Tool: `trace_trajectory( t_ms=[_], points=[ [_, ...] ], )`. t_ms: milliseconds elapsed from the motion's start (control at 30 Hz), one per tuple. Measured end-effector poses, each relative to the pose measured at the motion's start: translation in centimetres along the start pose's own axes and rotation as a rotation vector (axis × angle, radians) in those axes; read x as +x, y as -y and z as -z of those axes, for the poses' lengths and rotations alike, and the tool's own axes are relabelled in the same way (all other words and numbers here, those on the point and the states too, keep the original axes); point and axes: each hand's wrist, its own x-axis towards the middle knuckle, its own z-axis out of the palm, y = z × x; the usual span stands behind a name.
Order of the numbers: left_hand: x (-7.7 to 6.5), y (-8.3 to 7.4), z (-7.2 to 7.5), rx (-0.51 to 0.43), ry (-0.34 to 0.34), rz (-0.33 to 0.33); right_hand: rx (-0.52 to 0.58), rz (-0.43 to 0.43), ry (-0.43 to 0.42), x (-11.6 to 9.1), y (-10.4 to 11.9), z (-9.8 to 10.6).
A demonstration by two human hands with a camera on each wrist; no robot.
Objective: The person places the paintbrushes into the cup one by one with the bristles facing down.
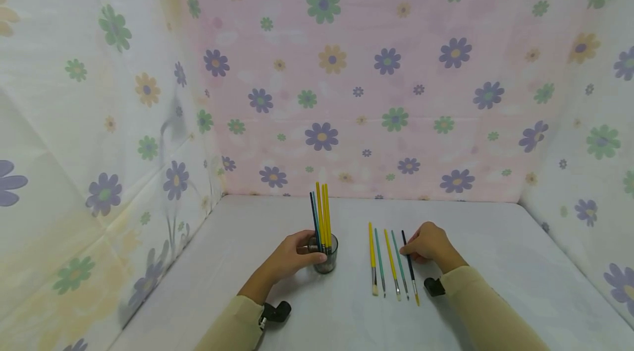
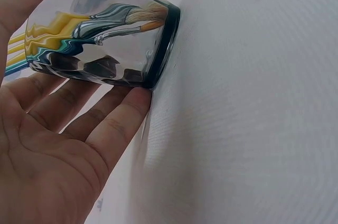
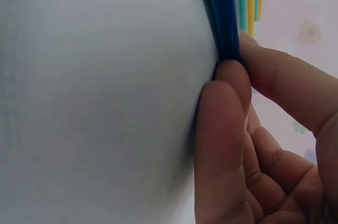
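Surface (image 1: 495, 252) bare to your right, walled behind.
Your right hand (image 1: 430, 242) pinches the dark brush (image 1: 409, 266); your left hand (image 1: 292, 256) grips the glass (image 1: 327, 254).

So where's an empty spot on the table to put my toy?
Bare table lies right of the right hand, and behind the row of brushes. It's crowded between the glass, held by the left hand, and the brushes.

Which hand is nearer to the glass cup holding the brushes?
Left. The left hand grips the glass cup, fingers against its side. The right hand is apart, pinching the dark blue brush lying on the table.
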Motion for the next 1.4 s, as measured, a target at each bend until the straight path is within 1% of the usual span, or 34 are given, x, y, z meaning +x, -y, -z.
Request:
trace_trajectory(
  t_ms=[200, 567, 733, 1033, 1200, 1400],
  points=[
    [0.1, 0.1, 0.0, -0.004, 0.007, -0.012, 0.039, 0.003, 0.013, 0.1, -0.3, 0.2],
    [0.2, 0.4, 0.0, 0.000, 0.008, -0.016, 0.078, -0.060, 0.037, 0.5, -1.3, 1.1],
    [0.2, 0.4, 0.0, 0.003, 0.011, -0.017, 0.083, -0.063, 0.046, 0.6, -1.9, 1.7],
    [0.2, 0.4, 0.0, -0.009, 0.008, -0.010, 0.143, -0.065, 0.068, 0.8, -2.9, 2.3],
    [0.2, 0.4, 0.0, -0.010, 0.005, -0.006, 0.160, -0.059, 0.073, 0.6, -2.9, 2.5],
    [0.2, 0.3, 0.0, -0.010, 0.004, -0.010, 0.195, -0.043, 0.100, 0.6, -3.0, 2.8]
  ],
)
